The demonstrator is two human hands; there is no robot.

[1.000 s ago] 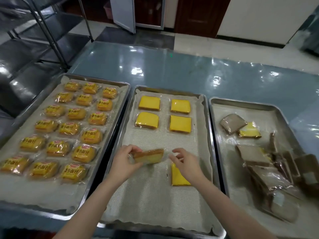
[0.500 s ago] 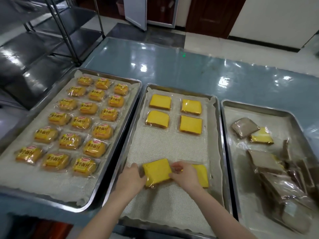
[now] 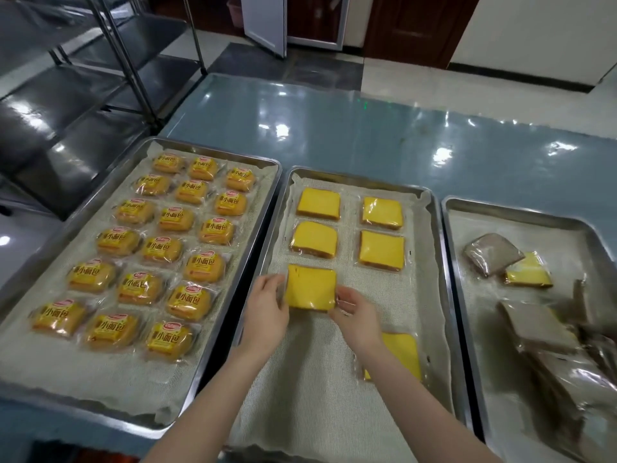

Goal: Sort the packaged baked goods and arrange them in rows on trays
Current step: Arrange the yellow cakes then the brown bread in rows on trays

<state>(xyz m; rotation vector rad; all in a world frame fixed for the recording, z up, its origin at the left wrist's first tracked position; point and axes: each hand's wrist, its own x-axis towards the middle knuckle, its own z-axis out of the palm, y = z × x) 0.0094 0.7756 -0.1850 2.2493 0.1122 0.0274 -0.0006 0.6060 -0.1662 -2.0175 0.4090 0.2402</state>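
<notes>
A wrapped yellow cake slice (image 3: 311, 287) lies flat on the middle tray (image 3: 430, 208), in the left column just below two rows of the same slices (image 3: 381, 249). My left hand (image 3: 267, 310) holds its left edge. My right hand (image 3: 355, 317) pinches its lower right corner. One more yellow slice (image 3: 402, 355) lies loose nearer me on the same tray, partly under my right forearm. The left tray (image 3: 213, 155) holds rows of wrapped small breads (image 3: 160, 248).
The right tray (image 3: 521, 212) carries a loose heap of wrapped brown and yellow slices (image 3: 534, 329). All three trays sit side by side on a blue-grey table (image 3: 334, 128). A metal shelf rack (image 3: 100, 78) stands at the far left.
The slice was held up on edge, then turned flat and moved away from me up the tray. It now lies below the left column, both hands still on it.
</notes>
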